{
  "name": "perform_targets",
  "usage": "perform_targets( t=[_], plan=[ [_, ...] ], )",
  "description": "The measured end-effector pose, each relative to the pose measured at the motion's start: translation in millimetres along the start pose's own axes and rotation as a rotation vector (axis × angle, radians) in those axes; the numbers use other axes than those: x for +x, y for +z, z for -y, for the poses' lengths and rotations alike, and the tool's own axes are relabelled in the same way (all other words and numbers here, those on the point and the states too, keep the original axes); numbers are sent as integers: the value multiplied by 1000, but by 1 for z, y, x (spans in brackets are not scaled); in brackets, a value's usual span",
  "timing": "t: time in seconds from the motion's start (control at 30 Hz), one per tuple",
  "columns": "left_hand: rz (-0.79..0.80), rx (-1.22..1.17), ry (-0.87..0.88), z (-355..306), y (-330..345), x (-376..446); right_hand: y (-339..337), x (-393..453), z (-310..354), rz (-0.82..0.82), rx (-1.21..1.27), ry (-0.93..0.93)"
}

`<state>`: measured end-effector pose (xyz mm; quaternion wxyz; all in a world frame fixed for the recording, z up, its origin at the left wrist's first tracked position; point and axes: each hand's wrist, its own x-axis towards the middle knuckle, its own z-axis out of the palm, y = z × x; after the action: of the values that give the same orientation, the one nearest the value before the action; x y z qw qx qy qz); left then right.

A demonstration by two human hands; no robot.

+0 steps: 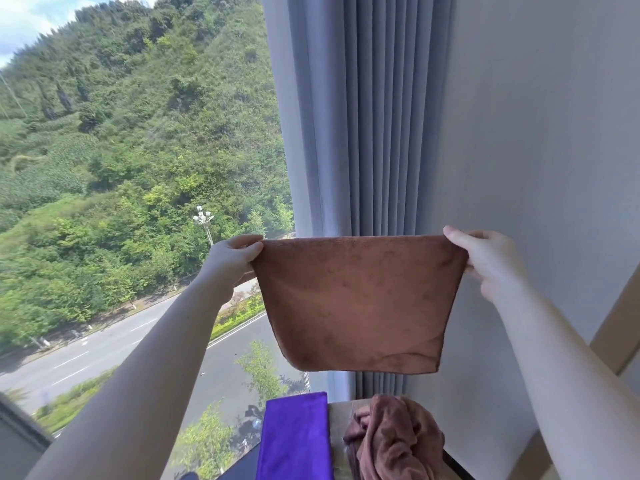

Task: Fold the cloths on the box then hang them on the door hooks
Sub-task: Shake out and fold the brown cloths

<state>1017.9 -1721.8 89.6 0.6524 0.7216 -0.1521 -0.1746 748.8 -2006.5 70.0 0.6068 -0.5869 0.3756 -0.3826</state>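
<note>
Brown cloth (356, 303) hangs stretched between raised arms — left hand (232, 258) and right hand (485, 261) each pinching a top corner — above the box (337, 431) holding crumpled cloths (394, 441).

No text, label, brand, number or sign can be read anywhere in the view. The brown cloth (356, 303) held up at centre and the purple cloth (294, 438) at 6 o'clock carry no lettering.

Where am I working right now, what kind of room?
Likely an upper-floor room in a flat or hotel: a big window overlooks a road and wooded hillside far below, with pleated grey curtains beside a plain wall.
</note>
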Motion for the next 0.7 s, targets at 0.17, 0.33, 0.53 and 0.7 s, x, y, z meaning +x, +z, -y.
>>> perform_targets(
  t=[0.17, 0.33, 0.53, 0.7],
  plan=[
    [-5, -11, 13, 1, -2, 2, 1, 3, -2, 38, -21, -47],
    [3, -46, 1, 0, 0, -1, -2, 9, -2, 122, -67, -67],
    [-87, 100, 84, 2, 1, 3, -7, 10, -1, 124, -329, -230],
    [-126, 260, 172, 3, 4, 5, -2, 10, -1, 40, -364, -325]
  ],
)
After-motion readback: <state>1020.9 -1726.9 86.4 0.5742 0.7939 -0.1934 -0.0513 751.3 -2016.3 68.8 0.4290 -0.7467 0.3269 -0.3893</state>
